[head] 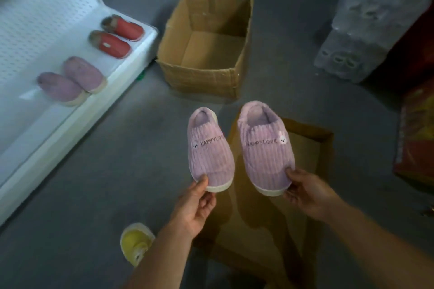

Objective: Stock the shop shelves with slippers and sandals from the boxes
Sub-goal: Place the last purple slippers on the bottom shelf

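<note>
We pinch each lilac slipper by its toe, left hand (192, 204) on one (210, 150), right hand (310, 192) on the other (264, 145), probably so both set down as a pair on the white shelf (131, 70) at far left

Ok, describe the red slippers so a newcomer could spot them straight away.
Find the white shelf at the left. Two pairs sit on it: the red slippers lie at its far end, nearest the open cardboard box. The neighbouring pair is lilac.
</note>
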